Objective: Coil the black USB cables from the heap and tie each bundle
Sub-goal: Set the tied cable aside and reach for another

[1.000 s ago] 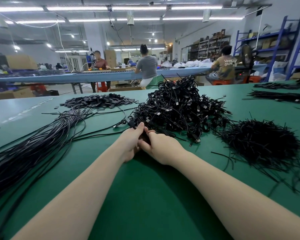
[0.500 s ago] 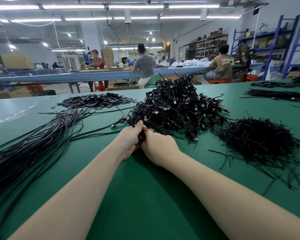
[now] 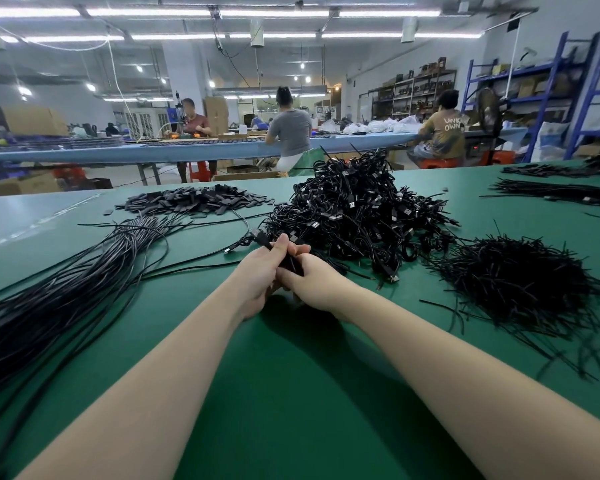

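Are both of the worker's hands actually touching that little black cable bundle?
Touching. The head view shows the left hand and right hand pressed together, fingers curled round the black cable bundle between them.

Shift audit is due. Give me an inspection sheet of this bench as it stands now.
Surface: green table, bare in front of the forearms.
Job's things: heap of coiled bundles at centre; cable bundle held between both hands; pile of thin black ties on the right.
Clutter: flat black pieces heaped at far left; more cables along the far right edge.
Grip: left hand and right hand both hold the bundle; finger detail is hidden.
Cables: long straight cables fanned out on the left, one plug end just beyond the left thumb.
Surroundings: three workers at a blue bench; shelving at right.
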`<action>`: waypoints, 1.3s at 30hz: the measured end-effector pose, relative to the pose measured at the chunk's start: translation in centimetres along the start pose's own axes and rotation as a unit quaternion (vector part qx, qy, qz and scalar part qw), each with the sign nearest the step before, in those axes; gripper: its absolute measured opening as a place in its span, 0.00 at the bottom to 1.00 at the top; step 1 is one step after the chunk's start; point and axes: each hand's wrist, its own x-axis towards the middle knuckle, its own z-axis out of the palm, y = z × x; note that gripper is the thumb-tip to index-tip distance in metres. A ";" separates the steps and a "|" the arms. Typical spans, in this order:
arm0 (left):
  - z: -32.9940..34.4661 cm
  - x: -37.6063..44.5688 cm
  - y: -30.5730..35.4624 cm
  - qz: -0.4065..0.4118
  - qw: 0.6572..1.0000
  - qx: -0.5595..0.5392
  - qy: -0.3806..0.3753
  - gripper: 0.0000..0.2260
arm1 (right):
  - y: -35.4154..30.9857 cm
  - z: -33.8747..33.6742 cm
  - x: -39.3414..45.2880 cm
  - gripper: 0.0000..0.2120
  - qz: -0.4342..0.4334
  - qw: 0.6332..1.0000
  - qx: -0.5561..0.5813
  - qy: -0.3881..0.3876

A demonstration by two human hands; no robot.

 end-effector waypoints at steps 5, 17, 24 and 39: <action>0.3 -0.1 -0.1 -0.020 1.000 -0.001 -0.004 0.16 | 0.7 0.3 0.3 0.19 -0.019 0.960 -0.277 0.036; -0.8 -0.3 -0.1 -0.012 0.996 0.004 0.092 0.12 | 1.7 -0.8 0.4 0.17 0.046 0.975 -0.178 0.125; -1.7 -0.3 -1.3 0.394 0.635 0.658 0.088 0.27 | 3.5 -1.4 0.4 0.09 -0.024 0.910 -0.407 0.078; -0.6 -0.7 -2.0 0.243 0.558 0.792 0.045 0.01 | 0.7 -3.9 1.2 0.13 -0.111 0.840 -0.526 -0.077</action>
